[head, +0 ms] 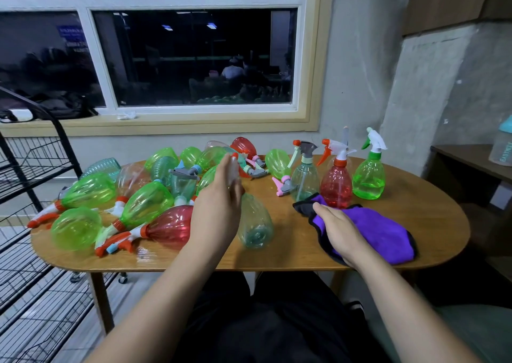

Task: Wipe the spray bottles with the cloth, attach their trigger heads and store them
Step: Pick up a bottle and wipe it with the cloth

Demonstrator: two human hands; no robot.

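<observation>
Nothing held in the left grip (pixel 219 199): fingers straight and released, blurred, set edge-on against the far part of the clear bottle (pixel 255 226) at frame centre. Touching it, apparently, though not wrapped round it.

Lying on its side on the worktop (pixel 291 254), base toward the lower edge of the frame, long axis running away toward the upper centre; neck end hidden behind the left grip, so no telling whether a head is fitted.

To the right, beyond a strip of bare wood: the right grip (pixel 336 229), palm down, fingers curled into the purple cloth (pixel 379 235) and holding it at its left fold.

Judged from this: left grip plainly the nearer to the bottle, likely to close round the body and lift; cloth then to cross leftward to meet it, wiping along the axis.

Further out: three upright bottles (pixel 336 179) with heads on behind the cloth, a heap of lying bottles (pixel 110 204) at middle left, a wire rack (pixel 33 168) at the left edge.
</observation>
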